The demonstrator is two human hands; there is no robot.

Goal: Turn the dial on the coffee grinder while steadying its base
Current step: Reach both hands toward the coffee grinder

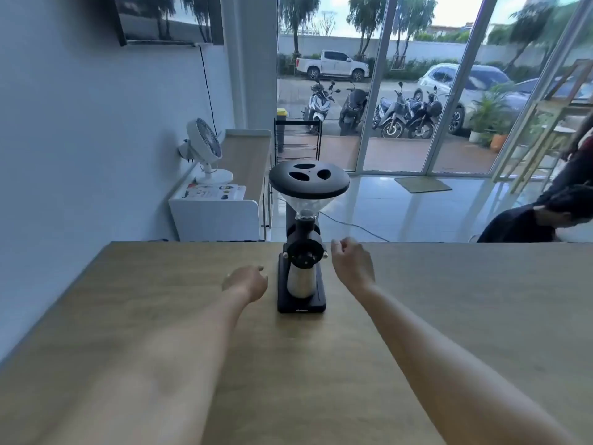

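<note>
A bright room with tall glass doors lies beyond a long wooden table [160, 316]. Near the table's far edge, about midway along it, stands a black coffee grinder [303, 252] with a clear funnel hopper under a black lid, a round black dial [305, 254] on its front, a shiny steel cup [300, 282] and a flat black base [301, 305]. The left hand [245, 282] hovers just beside the base, fingers loosely curled, holding nothing. The right hand [351, 263] hangs near the dial, fingers half-curled, also empty and not touching the grinder.
</note>
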